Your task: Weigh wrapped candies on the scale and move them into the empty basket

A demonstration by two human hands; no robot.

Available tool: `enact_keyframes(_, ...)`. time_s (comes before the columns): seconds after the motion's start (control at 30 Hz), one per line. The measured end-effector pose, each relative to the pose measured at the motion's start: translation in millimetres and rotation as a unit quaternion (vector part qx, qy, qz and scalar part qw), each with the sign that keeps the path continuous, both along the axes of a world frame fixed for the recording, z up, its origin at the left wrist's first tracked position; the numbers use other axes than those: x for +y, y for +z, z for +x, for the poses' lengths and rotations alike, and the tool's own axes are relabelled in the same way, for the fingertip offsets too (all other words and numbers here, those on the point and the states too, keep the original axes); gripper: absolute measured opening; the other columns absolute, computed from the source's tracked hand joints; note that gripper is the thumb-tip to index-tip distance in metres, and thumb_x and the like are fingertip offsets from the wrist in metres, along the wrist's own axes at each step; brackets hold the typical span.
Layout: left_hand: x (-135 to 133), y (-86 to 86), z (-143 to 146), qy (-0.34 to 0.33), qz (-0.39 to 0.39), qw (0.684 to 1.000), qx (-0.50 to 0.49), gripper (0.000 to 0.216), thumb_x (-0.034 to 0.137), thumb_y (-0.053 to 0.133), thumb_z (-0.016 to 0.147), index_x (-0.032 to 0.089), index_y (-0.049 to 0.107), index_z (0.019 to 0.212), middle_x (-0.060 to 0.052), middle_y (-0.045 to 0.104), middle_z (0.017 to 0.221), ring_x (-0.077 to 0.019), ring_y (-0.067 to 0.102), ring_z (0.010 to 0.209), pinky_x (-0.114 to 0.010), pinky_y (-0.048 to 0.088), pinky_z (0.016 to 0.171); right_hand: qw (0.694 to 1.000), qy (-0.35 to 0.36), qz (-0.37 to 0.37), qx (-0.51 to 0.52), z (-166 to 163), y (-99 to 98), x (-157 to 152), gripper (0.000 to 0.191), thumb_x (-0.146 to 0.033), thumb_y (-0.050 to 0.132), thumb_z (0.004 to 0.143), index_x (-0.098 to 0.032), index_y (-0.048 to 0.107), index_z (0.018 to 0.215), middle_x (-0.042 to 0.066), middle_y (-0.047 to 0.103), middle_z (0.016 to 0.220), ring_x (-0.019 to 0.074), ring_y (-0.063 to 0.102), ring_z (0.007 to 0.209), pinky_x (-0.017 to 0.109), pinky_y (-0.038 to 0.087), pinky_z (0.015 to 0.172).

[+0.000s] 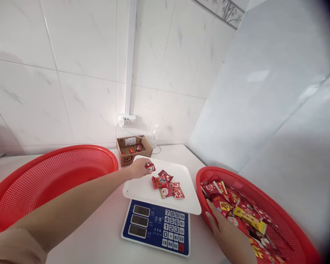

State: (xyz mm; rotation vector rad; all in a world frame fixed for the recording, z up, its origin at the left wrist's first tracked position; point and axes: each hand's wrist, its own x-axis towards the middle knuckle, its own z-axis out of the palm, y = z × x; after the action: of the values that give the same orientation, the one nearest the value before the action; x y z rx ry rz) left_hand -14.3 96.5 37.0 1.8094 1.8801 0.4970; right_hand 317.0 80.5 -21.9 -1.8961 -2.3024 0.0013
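My left hand (139,168) pinches a small red snack packet (150,167) above the far left part of the white scale tray (143,190). Several wrapped snacks lie on that tray near its middle, among them a red packet with dark lettering (160,182) and a red-and-white patterned packet (177,190). At the right, my right hand (225,231) grips the near left rim of a red basket (202,179), its fingers partly hidden. Inside this basket is a heap of mostly red snack packets, with a yellow packet (249,219) on top.
A blue scale panel (156,227) with keys and displays faces me below the tray. To the left stands another red basket (79,150). Behind the tray are a cardboard box (126,158) holding several red packets, a clear plastic bottle (154,137) and a wall socket (127,121).
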Motion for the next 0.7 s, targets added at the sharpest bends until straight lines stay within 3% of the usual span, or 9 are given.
enact_keyframes(0.13, -22.9, 16.1, -18.0, 0.012, 0.046, 0.999, -0.021, 0.019, 0.026, 0.058, 0.082, 0.017, 0.060, 0.098, -0.002, 0.065, 0.097, -0.0157, 0.061, 0.083, -0.030, 0.050, 0.071, 1.000, 0.006, 0.012, -0.005, 0.1, -0.2, 1.1, 0.053, -0.044, 0.021, 0.091, -0.026, 0.047, 0.133, 0.007, 0.068, 0.109, 0.0247, 0.069, 0.085, 0.036, 0.056, 0.064)
enact_keyframes(0.3, -63.8, 31.1, -58.8, 0.100, 0.088, 0.990, 0.036, 0.015, 0.031, 0.049, 0.078, 0.021, 0.057, 0.085, 0.001, 0.064, 0.080, -0.0185, 0.060, 0.075, -0.027, 0.045, 0.064, 1.000, 0.002, -0.002, -0.002, -1.7, 5.6, -0.5, 0.054, -0.044, 0.020, 0.091, -0.025, 0.046, 0.134, 0.008, 0.067, 0.111, 0.0254, 0.068, 0.087, 0.037, 0.056, 0.065)
enact_keyframes(0.53, -101.3, 23.9, -115.2, 0.155, 0.055, 0.975, 0.146, 0.027, 0.041, 0.047, 0.076, 0.023, 0.050, 0.056, 0.001, 0.058, 0.057, -0.0224, 0.059, 0.060, -0.032, 0.043, 0.057, 0.999, -0.012, -0.031, -0.011, -3.9, 8.6, -1.8, 0.054, -0.044, 0.020, 0.090, -0.026, 0.042, 0.137, 0.006, 0.065, 0.115, 0.0255, 0.068, 0.090, 0.038, 0.055, 0.068)
enact_keyframes(0.6, -100.2, 20.9, -114.1, 0.155, 0.047, 0.972, 0.168, 0.029, 0.045, 0.048, 0.075, 0.022, 0.058, 0.061, -0.003, 0.065, 0.066, -0.0277, 0.062, 0.069, -0.036, 0.045, 0.062, 0.999, -0.012, -0.033, -0.010, -3.9, 8.9, -1.7, 0.054, -0.044, 0.019, 0.091, -0.027, 0.042, 0.136, 0.006, 0.065, 0.116, 0.0253, 0.067, 0.091, 0.037, 0.055, 0.068)
enact_keyframes(0.7, -87.3, 21.4, -90.2, 0.116, 0.062, 0.976, 0.174, 0.037, 0.048, 0.044, 0.080, 0.022, 0.065, 0.093, -0.007, 0.068, 0.103, -0.0329, 0.058, 0.101, -0.040, 0.045, 0.078, 1.000, -0.004, -0.017, -0.005, -3.2, 7.9, -1.3, 0.054, -0.043, 0.019, 0.091, -0.026, 0.044, 0.136, 0.006, 0.065, 0.116, 0.0255, 0.068, 0.089, 0.036, 0.056, 0.066)
